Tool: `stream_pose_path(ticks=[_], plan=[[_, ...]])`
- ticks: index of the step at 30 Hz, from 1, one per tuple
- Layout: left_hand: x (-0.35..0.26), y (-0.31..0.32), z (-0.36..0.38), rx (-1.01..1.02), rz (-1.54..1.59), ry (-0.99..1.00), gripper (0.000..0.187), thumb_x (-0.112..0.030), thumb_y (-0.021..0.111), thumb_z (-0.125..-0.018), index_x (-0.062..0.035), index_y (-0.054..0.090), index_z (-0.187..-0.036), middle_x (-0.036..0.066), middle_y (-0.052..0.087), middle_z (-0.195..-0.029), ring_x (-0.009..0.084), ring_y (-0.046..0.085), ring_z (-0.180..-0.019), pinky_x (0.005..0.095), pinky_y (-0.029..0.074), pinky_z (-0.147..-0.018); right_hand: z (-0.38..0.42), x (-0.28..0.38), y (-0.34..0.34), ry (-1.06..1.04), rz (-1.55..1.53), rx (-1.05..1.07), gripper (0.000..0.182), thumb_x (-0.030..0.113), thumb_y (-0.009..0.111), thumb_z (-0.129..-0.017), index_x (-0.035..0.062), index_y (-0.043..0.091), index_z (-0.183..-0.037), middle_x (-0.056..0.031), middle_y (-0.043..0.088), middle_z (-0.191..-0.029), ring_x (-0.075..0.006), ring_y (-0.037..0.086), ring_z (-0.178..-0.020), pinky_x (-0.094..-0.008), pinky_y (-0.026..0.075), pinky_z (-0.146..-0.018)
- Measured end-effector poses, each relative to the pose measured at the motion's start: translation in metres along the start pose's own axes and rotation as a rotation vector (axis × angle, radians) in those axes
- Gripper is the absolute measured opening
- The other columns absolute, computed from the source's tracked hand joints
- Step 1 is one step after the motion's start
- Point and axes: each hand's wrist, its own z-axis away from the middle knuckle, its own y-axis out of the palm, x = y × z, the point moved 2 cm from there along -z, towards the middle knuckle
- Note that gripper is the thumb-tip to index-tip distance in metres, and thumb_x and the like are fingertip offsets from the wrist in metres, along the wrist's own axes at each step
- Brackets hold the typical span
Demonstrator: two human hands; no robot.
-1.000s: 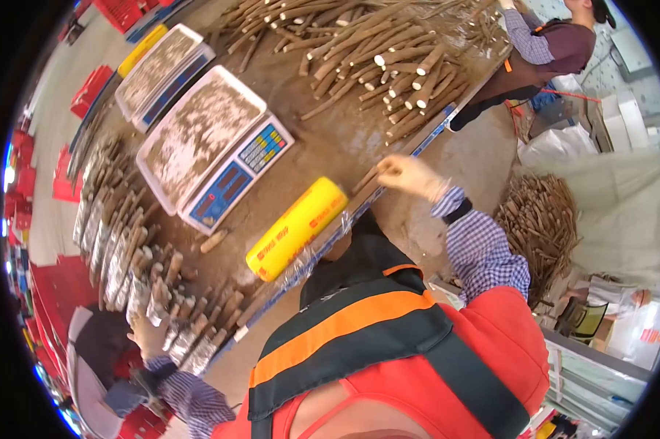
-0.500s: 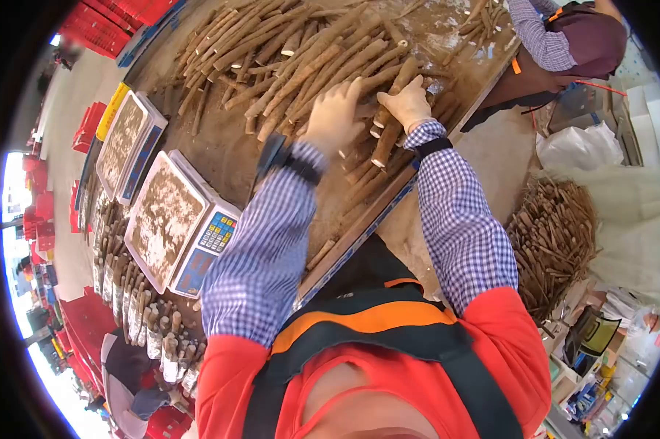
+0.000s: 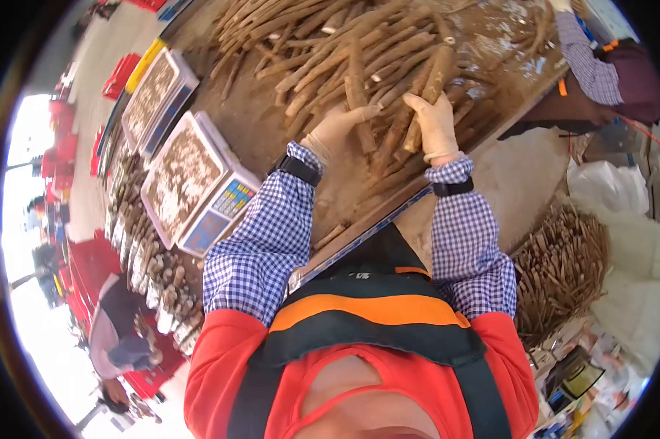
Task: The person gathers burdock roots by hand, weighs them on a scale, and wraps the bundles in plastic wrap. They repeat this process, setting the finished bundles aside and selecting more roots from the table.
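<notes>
Both hands wear pale gloves over the pile of brown root-like sticks (image 3: pixel 330 62) on the table. My left hand (image 3: pixel 337 130) is closed round a brown stick (image 3: pixel 356 80) that points away from me, its thumb across it. To the right, my right hand (image 3: pixel 434 123) grips a thicker stick (image 3: pixel 438 73), with the thumb on its near side. Another long stick (image 3: pixel 397 139) lies between the hands, close to the right thumb; whether the right hand also holds it, I cannot tell.
Two scales with dirt-covered trays (image 3: pixel 187 172) (image 3: pixel 151 95) stand at the left, beside rows of bundled sticks (image 3: pixel 151 260). A co-worker's checked sleeve (image 3: pixel 586 62) shows at the upper right. More sticks (image 3: pixel 564 263) are heaped low at the right, near a white bag (image 3: pixel 608 184).
My left hand has taken hold of a stick, which now stands out from the pile. My right hand has closed on a thick stick. The view has shifted, so the scales appear higher.
</notes>
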Motion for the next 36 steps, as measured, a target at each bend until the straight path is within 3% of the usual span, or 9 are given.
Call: stream_pose_path(ticks=[2, 6, 11, 17, 19, 21, 24, 31, 36], plan=[[0.009, -0.004, 0.041, 0.079, 0.098, 0.069, 0.045, -0.024, 0.070, -0.088, -0.0033, 0.054, -0.125, 0.008, 0.063, -0.112, 0.0188, 0.059, -0.100, 0.0350, 0.050, -0.082, 0.018, -0.006, 0.049, -0.048, -0.093, 0.105, 0.053, 0.025, 0.075, -0.074, -0.0070, 0.058, -0.112, -0.0231, 0.066, -0.101, -0.0321, 0.065, -0.096, -0.0367, 0.049, -0.084], [0.020, -0.071, 0.120, -0.093, 0.104, 0.162, 0.044, -0.021, 0.069, -0.088, -0.0030, 0.055, -0.125, 0.007, 0.066, -0.106, 0.0161, 0.062, -0.091, 0.0302, 0.051, -0.080, 0.049, 0.001, 0.168, -0.164, -0.024, 0.361, 0.051, 0.025, 0.073, -0.074, -0.0067, 0.058, -0.112, -0.0226, 0.067, -0.100, -0.0352, 0.064, -0.098, -0.0390, 0.049, -0.085], [-0.016, -0.167, 0.236, -0.647, -0.107, 0.416, 0.033, -0.034, 0.066, -0.088, -0.0017, 0.065, -0.086, 0.005, 0.056, -0.050, 0.0143, 0.049, -0.033, 0.0246, 0.036, -0.030, 0.095, 0.017, 0.336, -0.145, 0.136, 0.562, 0.039, 0.027, 0.071, -0.084, -0.0019, 0.061, -0.108, -0.0125, 0.068, -0.097, -0.0231, 0.064, -0.091, -0.0342, 0.049, -0.080], [0.013, -0.329, 0.281, -1.261, -0.878, 0.284, 0.069, -0.056, 0.063, -0.085, 0.0052, 0.055, -0.117, 0.020, 0.065, -0.093, 0.0342, 0.067, -0.079, 0.0375, 0.057, -0.062, 0.144, -0.056, 0.462, -0.546, 0.712, 0.548, 0.047, 0.038, 0.065, -0.085, -0.0030, 0.061, -0.107, -0.0204, 0.067, -0.103, -0.0378, 0.064, -0.097, -0.0461, 0.050, -0.082], [0.018, -0.358, 0.281, -1.396, -1.292, 0.325, 0.076, -0.062, 0.059, -0.085, 0.0059, 0.054, -0.119, 0.024, 0.065, -0.100, 0.0389, 0.067, -0.084, 0.0391, 0.057, -0.072, 0.161, -0.062, 0.472, -0.786, 0.990, 0.460, 0.053, 0.046, 0.055, -0.089, -0.0011, 0.062, -0.113, -0.0190, 0.066, -0.108, -0.0388, 0.063, -0.099, -0.0477, 0.049, -0.087], [0.023, -0.371, 0.283, -1.142, -1.008, 0.185, 0.088, -0.071, 0.053, -0.084, 0.0071, 0.052, -0.124, 0.030, 0.059, -0.117, 0.0418, 0.064, -0.098, 0.0390, 0.052, -0.087, 0.158, -0.059, 0.471, -0.723, 0.918, 0.530, 0.054, 0.046, 0.055, -0.090, -0.0013, 0.061, -0.115, -0.0200, 0.065, -0.109, -0.0395, 0.061, -0.102, -0.0474, 0.048, -0.089], [0.029, -0.376, 0.294, -0.838, -0.452, 0.671, 0.082, -0.065, 0.057, -0.086, 0.0072, 0.054, -0.125, 0.026, 0.061, -0.117, 0.0337, 0.061, -0.108, 0.0419, 0.049, -0.091, 0.156, -0.022, 0.428, -0.659, 0.560, 0.576, 0.057, 0.047, 0.056, -0.092, -0.0026, 0.059, -0.119, -0.0227, 0.062, -0.117, -0.0360, 0.056, -0.114, -0.0419, 0.046, -0.094], [0.019, -0.370, 0.387, -0.599, -0.305, 0.895, 0.062, -0.051, 0.052, -0.096, 0.0030, 0.054, -0.128, 0.011, 0.060, -0.124, 0.0163, 0.052, -0.115, 0.0299, 0.040, -0.100, 0.125, -0.032, 0.291, -0.232, 0.519, 0.480, 0.040, 0.029, 0.060, -0.094, -0.0032, 0.063, -0.117, -0.0134, 0.067, -0.112, -0.0184, 0.063, -0.103, -0.0298, 0.048, -0.090], [0.028, -0.384, 0.408, -0.946, -0.335, 0.677, 0.064, -0.051, 0.050, -0.097, 0.0064, 0.054, -0.126, 0.010, 0.063, -0.117, 0.0161, 0.056, -0.108, 0.0289, 0.044, -0.093, 0.135, -0.075, 0.247, -0.236, 1.226, 0.536, 0.054, 0.035, 0.064, -0.088, -0.0016, 0.055, -0.126, -0.0197, 0.062, -0.121, -0.0309, 0.061, -0.109, -0.0375, 0.047, -0.093]])
